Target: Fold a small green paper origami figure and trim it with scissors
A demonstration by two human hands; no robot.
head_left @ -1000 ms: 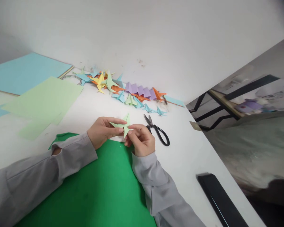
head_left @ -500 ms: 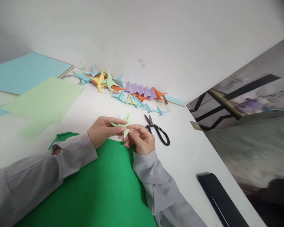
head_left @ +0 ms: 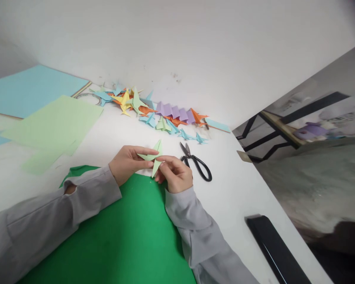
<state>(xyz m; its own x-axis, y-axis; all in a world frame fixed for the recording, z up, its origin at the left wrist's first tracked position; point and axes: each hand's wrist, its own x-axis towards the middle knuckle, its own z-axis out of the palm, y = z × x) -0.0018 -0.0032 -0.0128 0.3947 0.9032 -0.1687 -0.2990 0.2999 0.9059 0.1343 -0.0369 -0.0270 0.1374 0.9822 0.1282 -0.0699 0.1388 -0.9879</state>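
Observation:
A light green folded paper crane point(head_left: 156, 152) is held up between my two hands, its pointed tips sticking out. My left hand point(head_left: 127, 162) pinches it from the left with thumb and fingers. On its right side, my right hand point(head_left: 175, 172) grips the lower pointed part between thumb and index finger. Black-handled scissors point(head_left: 198, 161) lie just beyond my right hand with blades slightly apart. Behind my hands a heap of folded paper cranes point(head_left: 136, 101) in several colours rests along the wall, with a purple pleated paper strip point(head_left: 176, 112) beside it.
Light green sheets point(head_left: 56, 122) and a stack of blue paper point(head_left: 32, 90) cover the table's left. A black, long object point(head_left: 276, 248) lies near the right edge. Green cloth point(head_left: 121, 232) is under my forearms. A shelf point(head_left: 284, 126) stands beyond the table.
The lower tip of the green paper has swung down and slightly left in my right fingers, showing more length. Both hands have otherwise barely moved.

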